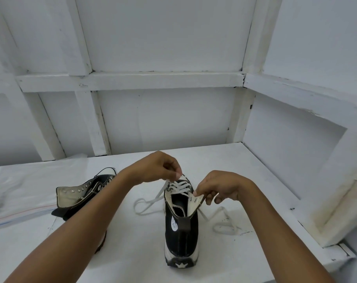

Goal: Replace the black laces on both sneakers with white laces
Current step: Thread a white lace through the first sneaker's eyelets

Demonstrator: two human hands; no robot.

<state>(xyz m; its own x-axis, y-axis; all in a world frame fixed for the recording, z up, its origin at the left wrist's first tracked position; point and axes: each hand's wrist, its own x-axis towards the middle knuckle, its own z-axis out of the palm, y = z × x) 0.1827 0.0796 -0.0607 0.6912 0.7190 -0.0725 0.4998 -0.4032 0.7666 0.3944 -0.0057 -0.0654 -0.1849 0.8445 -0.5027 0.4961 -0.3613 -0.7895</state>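
On the white table (132, 252), the black sneaker (181, 240) stands heel toward me, half laced. My right hand (224, 186) pinches its right eyelet flap (197, 199); my left hand (158, 166) pinches the white lace (179, 187) just beyond. The unlaced sneaker (79, 195) lies to the left, with the panelled wall (163, 117) behind.

White-painted panel walls (165, 37) with wooden battens (132, 81) are enclosing a plain white tabletop (244, 160), suggesting a bare work booth.

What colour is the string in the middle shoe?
White; the lace shows in the head view.
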